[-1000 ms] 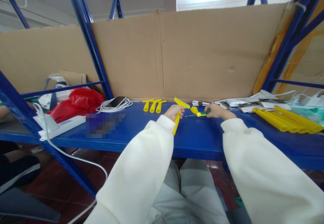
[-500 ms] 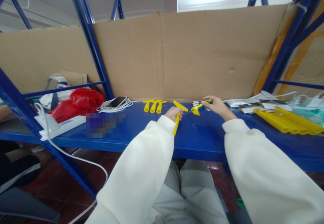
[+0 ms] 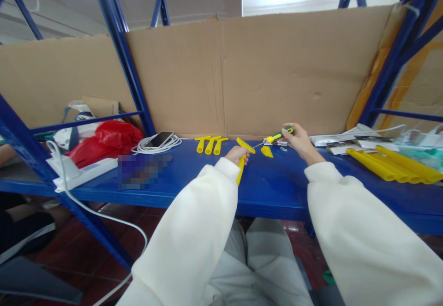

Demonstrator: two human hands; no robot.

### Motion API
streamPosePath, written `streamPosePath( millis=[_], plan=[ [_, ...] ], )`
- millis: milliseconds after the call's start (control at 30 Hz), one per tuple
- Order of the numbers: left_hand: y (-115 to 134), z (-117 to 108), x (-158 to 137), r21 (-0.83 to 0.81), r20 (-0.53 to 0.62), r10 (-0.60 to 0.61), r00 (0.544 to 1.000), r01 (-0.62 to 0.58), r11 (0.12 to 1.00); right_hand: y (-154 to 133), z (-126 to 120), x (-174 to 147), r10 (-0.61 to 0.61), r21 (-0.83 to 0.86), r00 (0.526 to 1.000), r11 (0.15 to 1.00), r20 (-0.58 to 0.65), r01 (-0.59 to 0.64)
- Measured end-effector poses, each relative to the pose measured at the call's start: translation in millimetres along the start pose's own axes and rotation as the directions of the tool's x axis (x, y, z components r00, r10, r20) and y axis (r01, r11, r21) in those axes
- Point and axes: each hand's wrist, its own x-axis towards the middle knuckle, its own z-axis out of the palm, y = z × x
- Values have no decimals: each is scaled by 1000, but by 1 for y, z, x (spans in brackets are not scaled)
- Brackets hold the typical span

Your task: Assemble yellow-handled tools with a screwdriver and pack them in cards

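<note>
My left hand is closed round the handle of a yellow T-shaped scraper, its wide head tilted up and the handle end pointing down towards me. In my right hand is a screwdriver with a yellow and green handle, gripped by the fingers at its rear end. Its thin shaft points left, with the tip at or close to the scraper's head; whether it touches I cannot tell. A loose yellow flat piece lies on the blue bench below the screwdriver. Small metal bits lie right of it.
Three similar yellow scrapers stand in a row at the back. Several yellow tubes lie right. A phone rests on a coiled white cable, near a power strip and red bag. Cardboard walls the back.
My right hand has lifted slightly and turned the screwdriver to a flatter angle, bringing its tip up to the scraper's head. My left hand has hardly moved.
</note>
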Motion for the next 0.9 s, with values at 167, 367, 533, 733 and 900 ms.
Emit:
streamPosePath(
  millis=[167, 367, 533, 733, 900],
  plan=[
    [1, 0, 0, -5, -7, -13, 1000, 13, 1000, 1, 0, 0, -16, -12, 1000, 1000, 18, 16],
    [2, 1, -2, -46, 7, -36, 999, 36, 998, 0, 0, -1, -13, -36, 1000, 999, 24, 14],
    [3, 1, -3, -68, 12, -41, 999, 42, 997, -1, 0, -2, -4, -11, 1000, 1000, 26, 4],
    [4, 1, -6, -96, 22, -50, 999, 52, 994, 0, 0, -1, -2, -2, 1000, 1000, 7, 2],
    [5, 1, -8, -100, 46, -35, 998, 39, 994, 0, -2, -1, -16, -50, 1000, 999, -20, 15]
  ],
)
